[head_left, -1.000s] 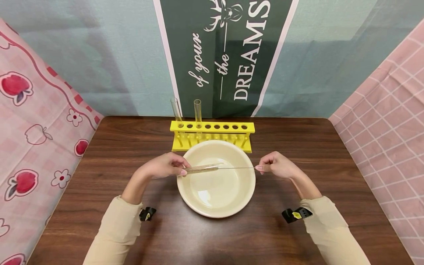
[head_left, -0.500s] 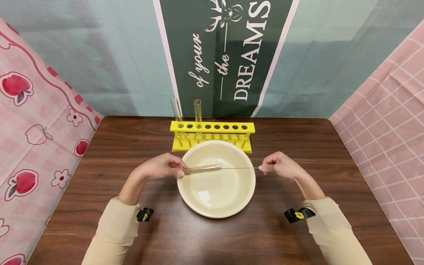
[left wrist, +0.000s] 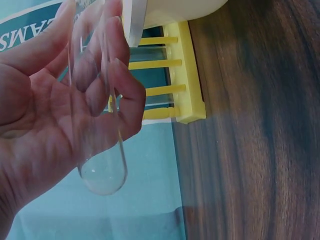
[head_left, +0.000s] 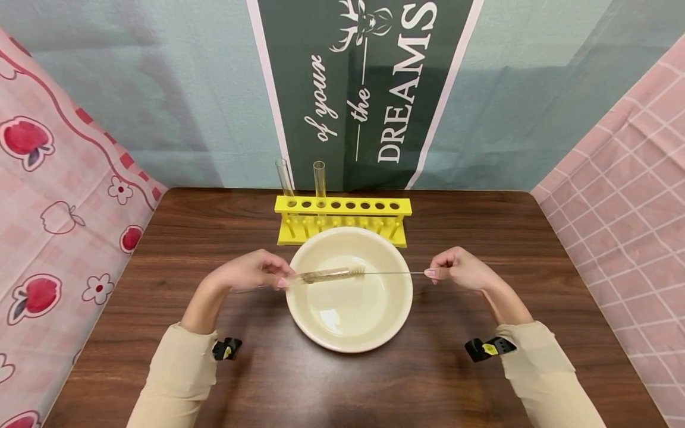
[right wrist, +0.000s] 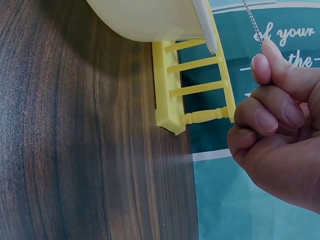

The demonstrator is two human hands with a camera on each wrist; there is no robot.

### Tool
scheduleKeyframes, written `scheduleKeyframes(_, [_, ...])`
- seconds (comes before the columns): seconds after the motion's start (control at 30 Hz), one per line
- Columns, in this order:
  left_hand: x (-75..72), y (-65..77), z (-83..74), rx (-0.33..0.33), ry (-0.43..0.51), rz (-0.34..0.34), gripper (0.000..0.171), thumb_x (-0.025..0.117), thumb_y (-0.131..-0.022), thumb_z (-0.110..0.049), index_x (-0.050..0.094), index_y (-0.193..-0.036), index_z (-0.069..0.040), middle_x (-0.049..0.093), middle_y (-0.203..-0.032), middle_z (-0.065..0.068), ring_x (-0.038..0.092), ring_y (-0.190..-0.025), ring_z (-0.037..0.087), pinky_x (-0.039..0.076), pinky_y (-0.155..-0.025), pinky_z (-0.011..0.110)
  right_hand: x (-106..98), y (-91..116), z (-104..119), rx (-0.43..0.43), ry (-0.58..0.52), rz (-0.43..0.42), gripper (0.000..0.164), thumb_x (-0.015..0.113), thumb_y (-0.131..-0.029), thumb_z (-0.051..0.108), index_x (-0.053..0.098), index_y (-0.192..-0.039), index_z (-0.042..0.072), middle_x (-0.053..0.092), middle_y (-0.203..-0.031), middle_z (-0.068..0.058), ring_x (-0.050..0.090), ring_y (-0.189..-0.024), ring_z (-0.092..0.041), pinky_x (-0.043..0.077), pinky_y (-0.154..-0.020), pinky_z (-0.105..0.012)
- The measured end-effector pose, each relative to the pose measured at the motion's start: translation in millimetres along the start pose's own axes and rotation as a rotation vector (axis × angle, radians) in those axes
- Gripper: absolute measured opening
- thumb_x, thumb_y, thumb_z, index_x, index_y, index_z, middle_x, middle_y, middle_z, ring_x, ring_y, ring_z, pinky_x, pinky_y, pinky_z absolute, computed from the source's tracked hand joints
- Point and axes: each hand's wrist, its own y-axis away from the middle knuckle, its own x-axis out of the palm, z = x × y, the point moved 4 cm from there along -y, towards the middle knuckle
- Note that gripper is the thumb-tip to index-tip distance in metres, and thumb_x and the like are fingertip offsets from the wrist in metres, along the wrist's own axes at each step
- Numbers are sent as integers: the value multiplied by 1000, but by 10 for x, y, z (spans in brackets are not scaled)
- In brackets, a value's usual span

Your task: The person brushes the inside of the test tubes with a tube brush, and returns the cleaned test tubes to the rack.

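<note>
Above the left rim of a cream basin (head_left: 348,321), my left hand (head_left: 254,271) holds a clear glass test tube (left wrist: 102,175) that lies nearly level. Its rounded closed end sticks out past the palm in the left wrist view. From the tube's mouth comes a test tube brush (head_left: 357,271); part of its bristles shows outside, the rest is inside the glass. On the right, my right hand (head_left: 460,268) pinches the end of the brush's thin twisted wire (right wrist: 251,19) between thumb and forefinger, the other fingers curled in.
Behind the basin stands a yellow test tube rack (head_left: 342,205) with a row of holes. Two clear test tubes (head_left: 319,181) stand in its left part, one leaning. The dark wooden table (head_left: 342,392) meets fabric-covered walls at the back and sides.
My hands have moved apart, the left going left with the tube and the right going right with the wire. Some bristles now show outside the tube's mouth.
</note>
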Motion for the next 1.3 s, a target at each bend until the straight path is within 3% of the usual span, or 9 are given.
scheduleKeyframes(0.13, [-17, 33, 19, -4, 10, 13, 18, 60, -85, -1, 63, -101, 8, 64, -88, 15, 57, -77, 15, 48, -70, 28, 2, 12, -27, 6, -5, 13, 26, 62, -85, 8, 56, -64, -7, 51, -59, 1, 41, -56, -15, 34, -52, -25])
scheduleKeyframes(0.43, [-52, 96, 74, 6, 2, 25, 21, 60, -86, -2, 61, -103, 11, 64, -90, 20, 60, -83, 26, 48, -76, 46, -16, 37, -40, 0, 0, 15, 26, 62, -85, 10, 57, -63, -3, 50, -58, 1, 41, -56, -13, 35, -52, -25])
scheduleKeyframes(0.8, [-115, 155, 144, -40, -21, 9, 20, 62, -85, -3, 63, -102, 7, 64, -84, 9, 56, -75, 13, 48, -67, 27, -102, 45, -46, -32, -13, 35, 22, 61, -85, 6, 59, -65, -4, 53, -61, 2, 46, -59, -16, 41, -59, -32])
scheduleKeyframes(1.07, [-151, 189, 136, -57, -39, 16, 22, 60, -86, -4, 61, -104, 9, 65, -86, 8, 58, -80, 18, 49, -73, 39, -133, 55, -36, -38, 3, 38, 22, 61, -86, 6, 59, -66, -2, 53, -62, 2, 45, -59, -12, 40, -58, -31])
scheduleKeyframes(1.3, [-190, 243, 152, -73, -17, 23, 25, 61, -86, -4, 60, -105, 11, 64, -87, 14, 57, -76, 16, 47, -66, 26, -164, 80, -45, -51, 1, 33, 21, 61, -86, 5, 59, -66, -3, 52, -61, 3, 43, -58, -12, 37, -55, -30])
